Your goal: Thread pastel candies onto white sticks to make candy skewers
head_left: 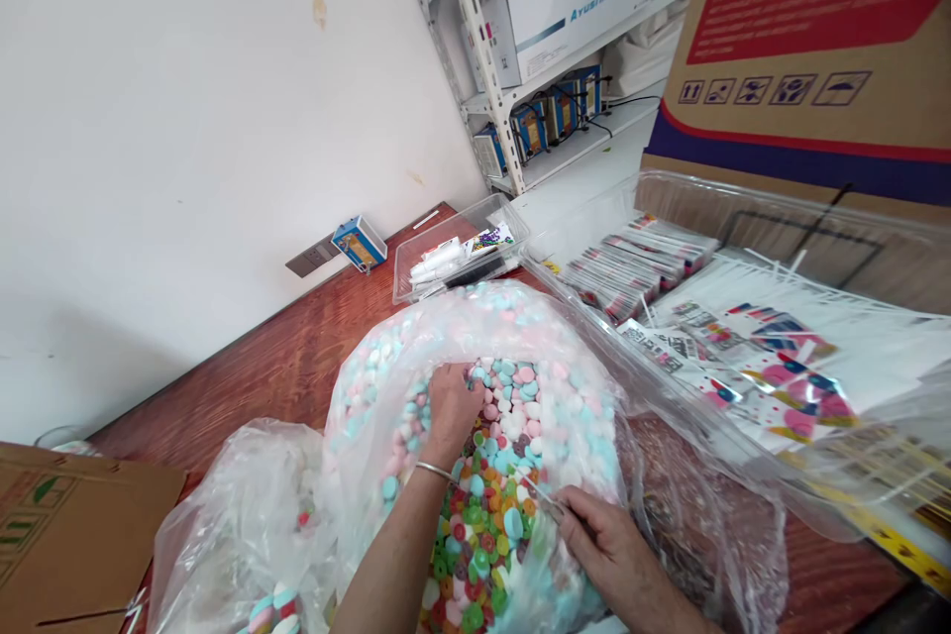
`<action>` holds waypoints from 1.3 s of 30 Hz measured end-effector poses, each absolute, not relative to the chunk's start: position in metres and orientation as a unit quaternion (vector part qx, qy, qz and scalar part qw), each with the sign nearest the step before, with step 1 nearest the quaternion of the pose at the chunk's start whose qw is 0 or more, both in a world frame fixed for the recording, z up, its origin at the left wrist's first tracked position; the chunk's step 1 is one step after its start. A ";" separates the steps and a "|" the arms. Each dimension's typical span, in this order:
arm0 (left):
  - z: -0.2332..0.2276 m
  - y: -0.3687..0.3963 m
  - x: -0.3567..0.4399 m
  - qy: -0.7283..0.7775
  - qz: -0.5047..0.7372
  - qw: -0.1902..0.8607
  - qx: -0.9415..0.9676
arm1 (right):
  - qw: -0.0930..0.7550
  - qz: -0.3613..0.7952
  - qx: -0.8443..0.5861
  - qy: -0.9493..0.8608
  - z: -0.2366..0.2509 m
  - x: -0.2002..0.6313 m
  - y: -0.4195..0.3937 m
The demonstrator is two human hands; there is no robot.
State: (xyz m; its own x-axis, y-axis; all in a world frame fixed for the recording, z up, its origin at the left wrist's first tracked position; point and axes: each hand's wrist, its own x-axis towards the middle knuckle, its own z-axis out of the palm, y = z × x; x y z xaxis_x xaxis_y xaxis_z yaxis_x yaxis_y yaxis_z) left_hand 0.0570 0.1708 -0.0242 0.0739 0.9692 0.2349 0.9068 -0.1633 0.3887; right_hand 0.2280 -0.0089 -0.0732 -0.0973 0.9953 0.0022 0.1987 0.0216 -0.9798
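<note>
A big clear plastic bag (386, 347) lies open, filled with pastel pink, white and blue marshmallows (512, 406). Nearer me in it are colourful ring-shaped gummy candies (479, 525). My left hand (455, 406), a bangle at its wrist, reaches into the bag with fingers curled down at the marshmallows; what they pinch is hidden. At the bag's right side, my right hand (605, 540) is closed around a thin pale stick (541, 489), whose far end points left over the candies.
On the right stands a clear plastic bin (713, 436) with printed packets and white sticks. Behind the bag sits a small clear tray (405, 277) with rolls. A second plastic bag (230, 505) and a cardboard box (74, 525) are at left. A large carton (802, 50) and white shelving (482, 50) rise behind.
</note>
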 end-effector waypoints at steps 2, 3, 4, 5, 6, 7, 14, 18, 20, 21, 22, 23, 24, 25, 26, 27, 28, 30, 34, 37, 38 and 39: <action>-0.014 0.156 0.059 0.633 0.253 0.089 0.727 | 0.452 0.536 -0.499 -0.509 -0.066 0.228 -0.006; -0.009 0.146 0.061 0.626 0.272 0.107 0.723 | 0.467 0.566 -0.487 -0.474 -0.061 0.228 -0.002; -0.004 0.132 0.064 0.618 0.296 0.136 0.716 | 0.483 0.588 -0.474 -0.442 -0.053 0.229 0.001; 0.001 0.117 0.067 0.606 0.325 0.175 0.705 | 0.505 0.588 -0.469 -0.423 -0.045 0.229 0.006; 0.006 0.101 0.071 0.586 0.368 0.241 0.681 | 0.529 0.573 -0.463 -0.421 -0.036 0.229 0.011; 0.010 0.084 0.075 0.563 0.406 0.302 0.653 | 0.555 0.554 -0.454 -0.423 -0.028 0.229 0.015; 0.028 0.000 0.083 0.483 0.497 0.558 0.456 | 0.536 0.535 -0.430 -0.492 -0.005 0.223 0.012; 0.032 -0.016 0.074 0.478 0.512 0.624 0.347 | 0.515 0.518 -0.393 -0.558 -0.005 0.225 -0.002; 0.032 -0.020 0.073 0.470 0.527 0.640 0.303 | 0.522 0.476 -0.372 -0.602 -0.003 0.226 -0.006; 0.032 -0.022 0.073 0.467 0.534 0.645 0.285 | 0.525 0.455 -0.361 -0.622 -0.003 0.225 -0.008; 0.032 -0.023 0.074 0.466 0.538 0.647 0.272 | 0.527 0.435 -0.354 -0.638 -0.002 0.224 -0.009; 0.032 -0.024 0.075 0.467 0.541 0.647 0.264 | 0.529 0.420 -0.354 -0.647 -0.001 0.223 -0.010; 0.032 -0.025 0.076 0.470 0.542 0.646 0.261 | 0.530 0.410 -0.363 -0.648 0.000 0.221 -0.012; 0.031 -0.026 0.076 0.474 0.541 0.644 0.262 | 0.531 0.405 -0.379 -0.641 0.000 0.220 -0.013; 0.031 -0.027 0.077 0.478 0.537 0.641 0.267 | 0.533 0.405 -0.398 -0.628 0.000 0.218 -0.014; 0.030 -0.029 0.077 0.481 0.532 0.638 0.278 | 0.533 0.409 -0.416 -0.613 0.000 0.217 -0.015; 0.029 -0.030 0.077 0.482 0.527 0.635 0.294 | 0.532 0.417 -0.430 -0.599 0.000 0.215 -0.016; 0.027 -0.033 0.077 0.475 0.518 0.628 0.335 | 0.526 0.435 -0.445 -0.580 0.000 0.213 -0.018; 0.024 -0.035 0.077 0.480 0.503 0.609 0.381 | 0.512 0.432 -0.466 -0.578 0.000 0.211 -0.021; 0.023 -0.034 0.076 0.505 0.509 0.590 0.372 | 0.505 0.427 -0.472 -0.583 -0.001 0.210 -0.022; 0.022 -0.033 0.076 0.510 0.515 0.581 0.370 | 0.497 0.438 -0.473 -0.581 -0.002 0.211 -0.021; 0.022 -0.032 0.076 0.514 0.523 0.571 0.369 | 0.487 0.455 -0.472 -0.578 -0.003 0.211 -0.021</action>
State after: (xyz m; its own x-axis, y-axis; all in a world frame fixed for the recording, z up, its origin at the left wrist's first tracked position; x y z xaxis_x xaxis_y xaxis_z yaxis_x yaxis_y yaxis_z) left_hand 0.0758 -0.0320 0.0219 -0.0756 0.9767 -0.2008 -0.2165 0.1805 0.9594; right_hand 0.2107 -0.0208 -0.0032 -0.0807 0.9878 0.1330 0.1025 0.1410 -0.9847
